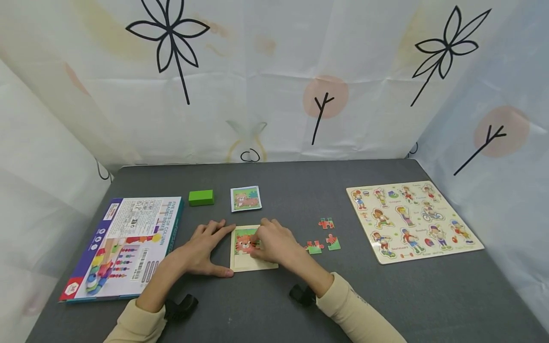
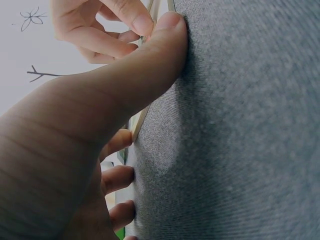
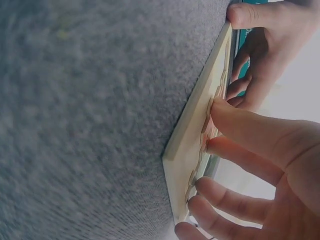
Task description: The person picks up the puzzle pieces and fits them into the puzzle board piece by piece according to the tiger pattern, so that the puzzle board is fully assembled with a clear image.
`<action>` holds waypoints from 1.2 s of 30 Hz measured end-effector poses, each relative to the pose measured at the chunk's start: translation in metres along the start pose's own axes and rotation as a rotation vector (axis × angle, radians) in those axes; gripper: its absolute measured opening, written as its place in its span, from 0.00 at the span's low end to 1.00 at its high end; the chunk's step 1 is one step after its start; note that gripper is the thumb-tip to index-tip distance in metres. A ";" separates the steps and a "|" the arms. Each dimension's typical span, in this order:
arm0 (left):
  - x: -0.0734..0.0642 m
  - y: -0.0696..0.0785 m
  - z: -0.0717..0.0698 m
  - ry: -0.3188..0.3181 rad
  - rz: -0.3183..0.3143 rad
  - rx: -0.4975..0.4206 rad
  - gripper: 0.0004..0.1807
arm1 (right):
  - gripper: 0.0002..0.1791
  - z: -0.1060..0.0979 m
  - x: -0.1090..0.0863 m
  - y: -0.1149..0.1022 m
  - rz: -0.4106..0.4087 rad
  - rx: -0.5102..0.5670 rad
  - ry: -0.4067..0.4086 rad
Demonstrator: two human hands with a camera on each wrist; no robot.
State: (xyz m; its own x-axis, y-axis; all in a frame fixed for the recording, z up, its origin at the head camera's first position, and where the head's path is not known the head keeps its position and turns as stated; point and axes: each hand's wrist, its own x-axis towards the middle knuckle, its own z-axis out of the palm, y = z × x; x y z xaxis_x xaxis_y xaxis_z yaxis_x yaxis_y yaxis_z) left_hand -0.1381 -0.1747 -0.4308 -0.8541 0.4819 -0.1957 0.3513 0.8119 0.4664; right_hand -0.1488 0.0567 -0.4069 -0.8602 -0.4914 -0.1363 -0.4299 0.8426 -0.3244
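Observation:
A small wooden puzzle board [image 1: 254,265] lies in the middle of the table, its upper part filled with pieces that show an orange animal [image 1: 243,244] on green. My left hand [image 1: 202,250] is spread along the board's left side, thumb and index fingertip at its edge. Over the board's right half, my right hand [image 1: 273,242] pinches a puzzle piece [image 3: 206,125] between thumb and index finger, low against the board; the fingers hide most of that piece. Several loose red and green puzzle pieces [image 1: 332,242] lie to the right of the board.
Behind the board lies a picture card [image 1: 246,198], with a green block [image 1: 201,197] to its left. A large flat box [image 1: 128,243] takes up the left side. At the right lies a wooden board with figures [image 1: 413,223]. Patterned cloth [image 1: 274,119] encloses the table.

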 end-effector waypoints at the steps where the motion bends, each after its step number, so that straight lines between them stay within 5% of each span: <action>1: 0.000 0.000 0.000 0.000 0.001 -0.001 0.62 | 0.14 0.000 0.000 0.000 0.000 -0.001 -0.002; 19: 0.000 0.000 0.000 0.003 0.009 -0.006 0.61 | 0.19 -0.007 -0.006 0.010 -0.040 0.018 0.022; 36: 0.002 0.011 -0.005 -0.011 -0.044 0.051 0.62 | 0.18 -0.032 -0.024 0.061 0.046 0.047 0.117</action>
State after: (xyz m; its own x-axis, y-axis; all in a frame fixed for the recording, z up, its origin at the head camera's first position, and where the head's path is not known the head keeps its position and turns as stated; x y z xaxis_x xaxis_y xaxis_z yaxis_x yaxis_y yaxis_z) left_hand -0.1377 -0.1668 -0.4216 -0.8647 0.4491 -0.2250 0.3329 0.8478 0.4128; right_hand -0.1630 0.1274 -0.3940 -0.9061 -0.4209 -0.0426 -0.3782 0.8511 -0.3640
